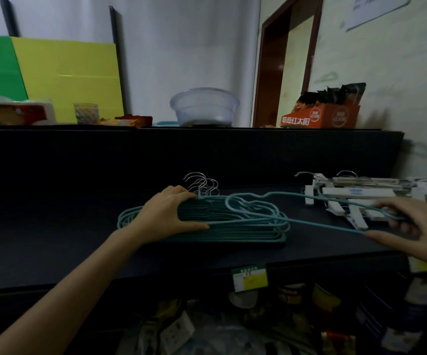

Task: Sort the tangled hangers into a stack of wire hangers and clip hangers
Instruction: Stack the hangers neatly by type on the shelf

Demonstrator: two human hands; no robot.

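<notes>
The right hand (412, 222) pinches the end of a loose hanger (322, 226), whose hook lies over the wire stack (233, 234). The left hand (166, 213) presses flat on that stack. Clip hangers (356, 193) lie just behind the right hand, at the shelf's (53, 239) right edge.

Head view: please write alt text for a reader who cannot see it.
A person's left hand presses on a stack of teal wire hangers on a dark shelf, while the right hand pinches one end of a loose teal hanger whose hook lies over the stack. White clip hangers are piled to the right.
</notes>
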